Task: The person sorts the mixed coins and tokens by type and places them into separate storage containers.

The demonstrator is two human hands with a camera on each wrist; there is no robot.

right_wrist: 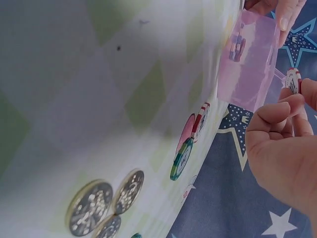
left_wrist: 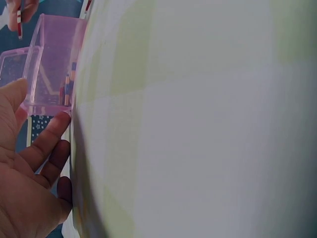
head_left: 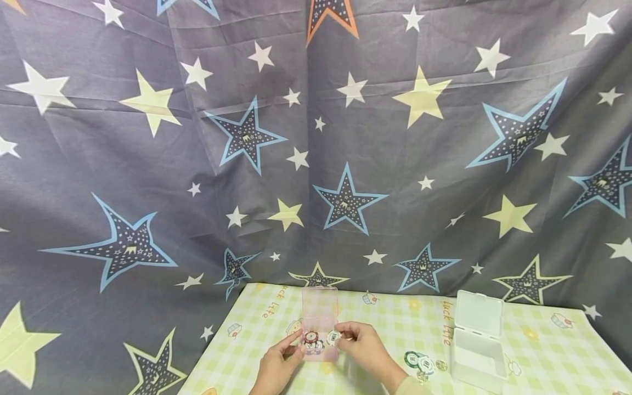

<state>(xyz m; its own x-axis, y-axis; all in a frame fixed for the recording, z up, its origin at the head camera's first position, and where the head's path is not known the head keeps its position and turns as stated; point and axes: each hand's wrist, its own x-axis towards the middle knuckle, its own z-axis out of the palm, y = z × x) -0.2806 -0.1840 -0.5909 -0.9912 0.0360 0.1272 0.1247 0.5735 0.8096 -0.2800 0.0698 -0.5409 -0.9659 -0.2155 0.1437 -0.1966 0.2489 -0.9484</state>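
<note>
My right hand pinches a white poker chip between thumb and fingers, over the right side of an open pink see-through plastic box. In the right wrist view this chip shows red marks on its edge. My left hand grips the box's left side near the front corner. Seen from the left wrist, the thumb and a fingertip lie against the box. Inside it are several poker chips, one of them red on top; some stand edge-on in the left wrist view.
Right of the hands, a green poker chip and a white one overlap on the checked tablecloth. Gold-coloured coins lie beside them. Farther right stands an open white plastic box, its lid raised. A star-patterned curtain hangs behind the table.
</note>
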